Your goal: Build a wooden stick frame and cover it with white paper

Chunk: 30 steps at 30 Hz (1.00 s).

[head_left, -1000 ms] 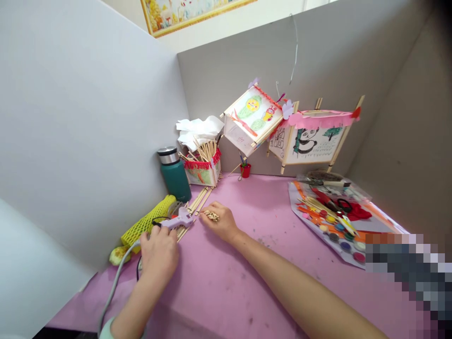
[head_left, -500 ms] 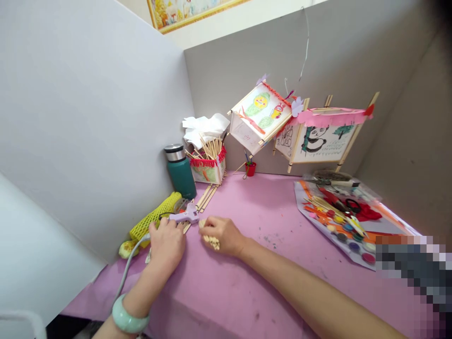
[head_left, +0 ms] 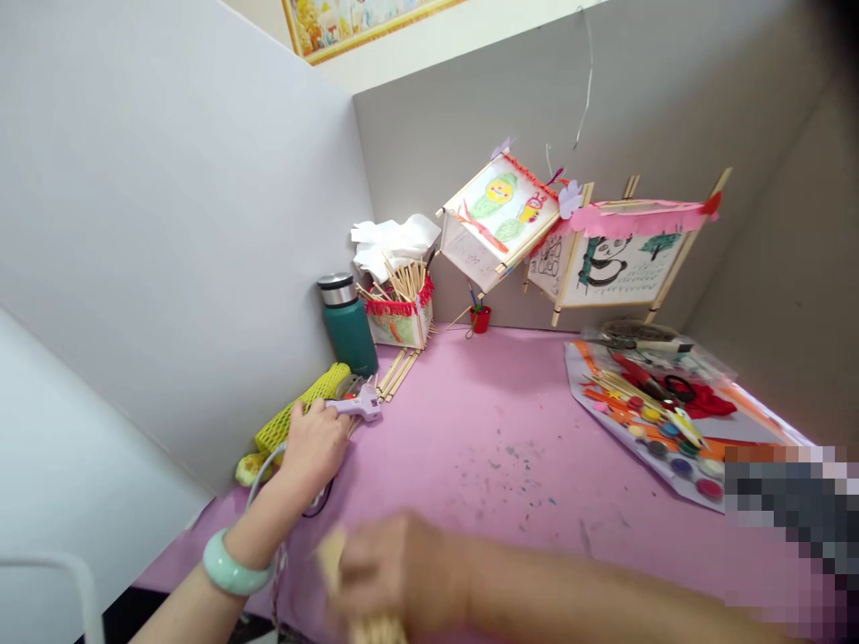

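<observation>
My left hand [head_left: 317, 444], with a pale green bangle [head_left: 234, 563] on the wrist, lies on the table at the left. Its fingers are curled at the handle end of a lilac glue gun [head_left: 362, 405]. Low in the view, my right hand [head_left: 403, 572] is smeared by motion. It is closed around a bundle of pale wooden sticks [head_left: 377, 630], whose ends stick out below the fingers. A grey cord [head_left: 263, 472] runs past my left wrist. More flat sticks [head_left: 401, 376] lie beyond the glue gun.
Behind stand a green flask [head_left: 349, 329] and a stick-filled box [head_left: 401, 329]. Yellow foam netting [head_left: 295, 413] lies left. Two paper lanterns, one with drawn fruit [head_left: 500, 210] and one with a panda [head_left: 624, 264], stand at the back wall. Paint pots [head_left: 682, 467] sit on the right.
My right hand has drawn back towards me with the bundle of sticks, away from the glue gun. My left hand has stayed at the glue gun's handle, shifting only slightly.
</observation>
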{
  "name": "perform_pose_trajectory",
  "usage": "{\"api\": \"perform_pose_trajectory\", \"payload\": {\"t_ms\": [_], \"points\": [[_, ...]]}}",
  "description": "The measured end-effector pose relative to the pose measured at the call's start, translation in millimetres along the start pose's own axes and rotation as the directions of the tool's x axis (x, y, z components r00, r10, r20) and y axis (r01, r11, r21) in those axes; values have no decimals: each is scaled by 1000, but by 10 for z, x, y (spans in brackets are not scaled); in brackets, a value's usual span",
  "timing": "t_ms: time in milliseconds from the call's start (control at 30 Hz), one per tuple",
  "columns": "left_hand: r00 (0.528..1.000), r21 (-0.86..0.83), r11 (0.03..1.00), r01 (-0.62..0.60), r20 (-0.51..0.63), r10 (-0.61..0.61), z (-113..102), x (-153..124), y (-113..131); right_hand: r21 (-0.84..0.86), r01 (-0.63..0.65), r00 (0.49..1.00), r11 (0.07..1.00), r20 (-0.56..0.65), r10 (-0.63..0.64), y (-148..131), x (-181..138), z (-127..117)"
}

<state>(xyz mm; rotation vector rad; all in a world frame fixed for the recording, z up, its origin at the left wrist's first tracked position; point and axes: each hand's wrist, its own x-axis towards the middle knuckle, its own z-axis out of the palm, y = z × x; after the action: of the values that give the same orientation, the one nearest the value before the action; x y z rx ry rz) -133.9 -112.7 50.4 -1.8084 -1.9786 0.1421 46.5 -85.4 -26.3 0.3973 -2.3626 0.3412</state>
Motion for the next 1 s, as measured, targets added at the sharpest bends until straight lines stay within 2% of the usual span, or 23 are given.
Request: {"api": "perform_pose_trajectory", "payload": {"t_ms": [67,133,167,233,300,400,500,567,633,700,767,833,900,1000], "points": [[1000,-1,1000,-13,10,13,-1,3,-14,32,27,999,999,23,-28,-227,-5,73],[1000,-2,1000,-20,15,20,-10,2,-17,23,-49,999,999,-10,49,-218,18,21],[1000,-3,1000,-23,17,23,-16,2,-17,3,-114,993,993,-41,114,-131,40,-33],[999,-4,1000,-29,23,29,-24,7,-19,-95,-342,935,935,-138,328,125,93,-139],[999,-6,999,-36,36,36,-26,20,-26,-201,-381,923,903,-141,358,374,139,-186],[997,-7,999,-47,59,47,-20,43,-44,-277,-277,960,920,-50,275,590,171,-145],[995,-5,998,-59,80,59,-22,59,-59,-315,-210,975,925,6,223,615,183,-85],[994,-1,998,-67,87,66,-30,68,-72,-323,-135,985,937,58,161,516,192,-67],[992,1,997,-80,98,79,-38,81,-90,-259,12,991,966,135,24,323,197,-59],[988,-2,995,-104,112,104,-42,96,-110,-131,185,967,974,198,-157,96,195,-61],[984,-9,991,-130,121,130,-42,103,-121,-59,267,946,962,206,-250,-60,185,-88],[983,-12,990,-141,119,142,-42,90,-115,-93,201,968,975,170,-184,-76,166,-154],[983,-10,989,-147,113,148,-45,53,-94,-162,40,994,986,109,-22,28,138,-244],[978,-9,984,-176,113,176,-59,-41,-63,-207,-133,987,969,60,148,232,82,-345]]}}
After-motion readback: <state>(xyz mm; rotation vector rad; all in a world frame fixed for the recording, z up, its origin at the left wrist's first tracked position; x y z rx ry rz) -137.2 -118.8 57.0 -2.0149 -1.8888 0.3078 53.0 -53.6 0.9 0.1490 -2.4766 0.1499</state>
